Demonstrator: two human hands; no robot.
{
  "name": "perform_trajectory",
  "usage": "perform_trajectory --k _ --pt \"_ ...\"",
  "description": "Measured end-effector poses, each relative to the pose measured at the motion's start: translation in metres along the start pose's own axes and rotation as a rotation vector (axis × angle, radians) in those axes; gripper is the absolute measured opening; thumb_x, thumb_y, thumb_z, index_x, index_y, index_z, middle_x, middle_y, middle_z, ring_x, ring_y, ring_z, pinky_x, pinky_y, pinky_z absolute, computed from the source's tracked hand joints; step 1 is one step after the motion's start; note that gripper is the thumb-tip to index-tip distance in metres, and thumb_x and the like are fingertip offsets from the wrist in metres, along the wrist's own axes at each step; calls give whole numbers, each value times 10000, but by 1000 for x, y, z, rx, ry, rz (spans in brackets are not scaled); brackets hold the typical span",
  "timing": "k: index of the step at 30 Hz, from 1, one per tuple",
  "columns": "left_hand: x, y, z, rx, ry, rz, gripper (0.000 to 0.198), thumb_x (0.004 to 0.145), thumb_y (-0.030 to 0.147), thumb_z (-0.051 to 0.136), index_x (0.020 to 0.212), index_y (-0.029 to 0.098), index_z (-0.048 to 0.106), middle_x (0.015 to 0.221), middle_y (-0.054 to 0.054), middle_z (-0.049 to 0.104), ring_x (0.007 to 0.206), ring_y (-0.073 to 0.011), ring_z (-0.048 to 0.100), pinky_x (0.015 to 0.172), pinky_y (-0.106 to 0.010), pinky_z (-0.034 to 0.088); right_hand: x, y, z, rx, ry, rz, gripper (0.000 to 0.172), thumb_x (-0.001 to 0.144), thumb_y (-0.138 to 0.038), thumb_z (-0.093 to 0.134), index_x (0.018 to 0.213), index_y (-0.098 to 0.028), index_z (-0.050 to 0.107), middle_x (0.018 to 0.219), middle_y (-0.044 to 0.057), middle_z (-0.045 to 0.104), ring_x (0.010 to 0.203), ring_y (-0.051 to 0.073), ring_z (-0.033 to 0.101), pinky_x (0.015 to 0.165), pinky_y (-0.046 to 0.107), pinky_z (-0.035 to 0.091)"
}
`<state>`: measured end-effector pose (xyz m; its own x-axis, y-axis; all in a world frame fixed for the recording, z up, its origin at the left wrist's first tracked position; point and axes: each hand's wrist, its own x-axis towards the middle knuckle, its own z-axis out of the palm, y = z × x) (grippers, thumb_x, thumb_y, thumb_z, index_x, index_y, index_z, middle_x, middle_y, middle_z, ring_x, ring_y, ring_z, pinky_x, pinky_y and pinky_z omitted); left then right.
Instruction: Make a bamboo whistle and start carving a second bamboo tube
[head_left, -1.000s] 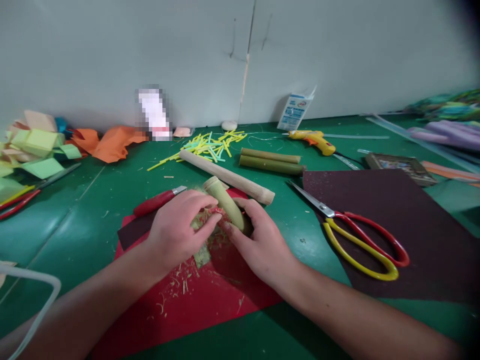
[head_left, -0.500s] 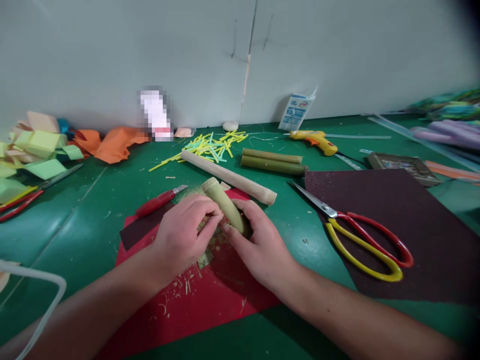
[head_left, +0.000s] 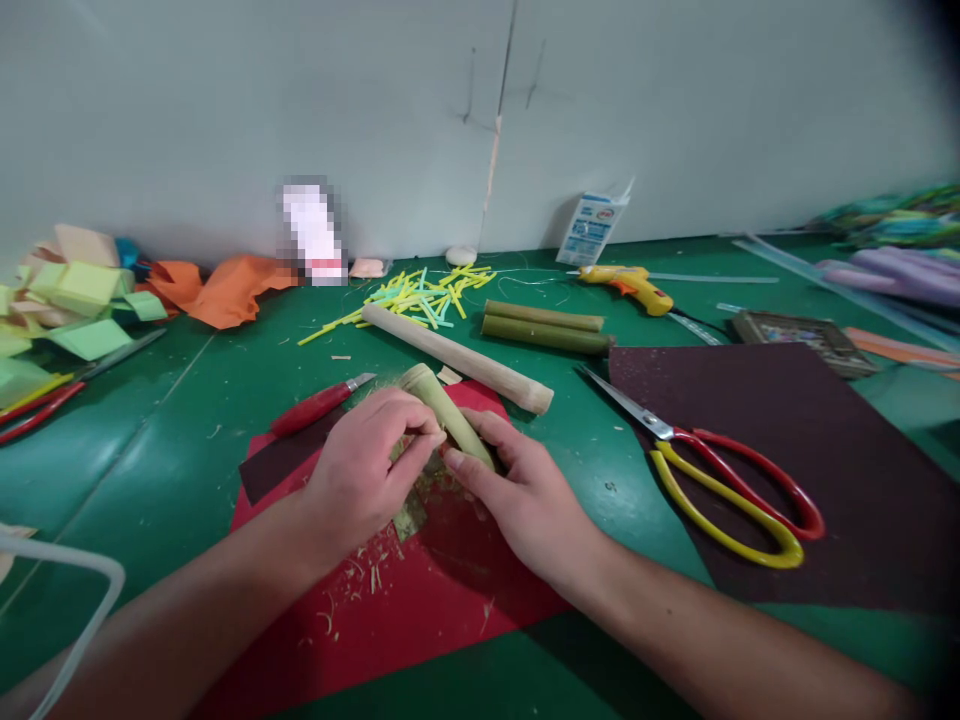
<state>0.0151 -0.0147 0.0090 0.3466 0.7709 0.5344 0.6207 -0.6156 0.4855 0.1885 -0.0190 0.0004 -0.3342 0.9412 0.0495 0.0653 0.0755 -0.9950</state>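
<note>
My right hand (head_left: 517,480) is wrapped round the lower end of a pale green bamboo tube (head_left: 448,408), which leans up and to the left. Beside the tube my left hand (head_left: 382,450) is closed in a pinch, thumb against forefinger. What it pinches, if anything, is too small to make out. Both hands are over a red sheet (head_left: 420,610) scattered with thin shavings. A red-handled craft knife (head_left: 311,408) lies left of the tube on a strip of dark sandpaper (head_left: 281,462). Behind the tube rests a whitish peeled stick (head_left: 461,358).
Large scissors (head_left: 697,455) lie partly on a dark sheet (head_left: 840,480) at right. Farther back are two green bamboo pieces (head_left: 551,328), a yellow glue gun (head_left: 630,285), a carton (head_left: 594,225) and cut straws (head_left: 427,292). Coloured paper (head_left: 82,290) and orange paper (head_left: 232,290) are at left.
The bamboo tube has shifted slightly down and its lower end sits deeper in my right hand. My left hand keeps its pinch at nearly the same place.
</note>
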Motion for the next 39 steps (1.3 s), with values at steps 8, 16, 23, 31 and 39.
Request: perform_trajectory --k 8,16,23,31,39 --pt "1 -1 -3 -73 -17 -54 103 895 120 555 821 189 537 796 6 586 755 -121 549 712 -255 467 0 2 -1 38 -23 83 295 849 -340 581 1115 -233 651 833 8 657 688 150 584 581 274 458" --pt "4 -1 -6 -95 -33 -90 128 897 153 555 774 186 550 770 8 598 725 -119 559 700 -250 476 -1 1 -1 39 -34 125 321 858 -344 577 1157 -246 639 725 -16 603 596 134 528 532 266 423" --pt "4 1 -5 -119 0 -111 64 858 143 621 807 181 618 811 7 665 766 -112 616 734 -228 498 3 3 -2 23 1 89 317 840 -329 598 1132 -213 637 1011 41 684 862 183 613 733 313 486" --pt "1 3 -1 -94 39 -69 79 860 148 629 783 167 627 776 4 669 744 -107 612 711 -220 487 2 1 0 39 -33 19 282 855 -302 588 1120 -232 655 1040 34 695 939 192 618 821 331 479" --pt "-1 3 2 -103 65 -29 49 872 136 604 831 163 605 786 0 649 742 -102 603 715 -226 486 2 3 -1 80 -8 71 351 848 -328 602 1181 -217 612 1135 53 683 1023 212 620 840 351 501"
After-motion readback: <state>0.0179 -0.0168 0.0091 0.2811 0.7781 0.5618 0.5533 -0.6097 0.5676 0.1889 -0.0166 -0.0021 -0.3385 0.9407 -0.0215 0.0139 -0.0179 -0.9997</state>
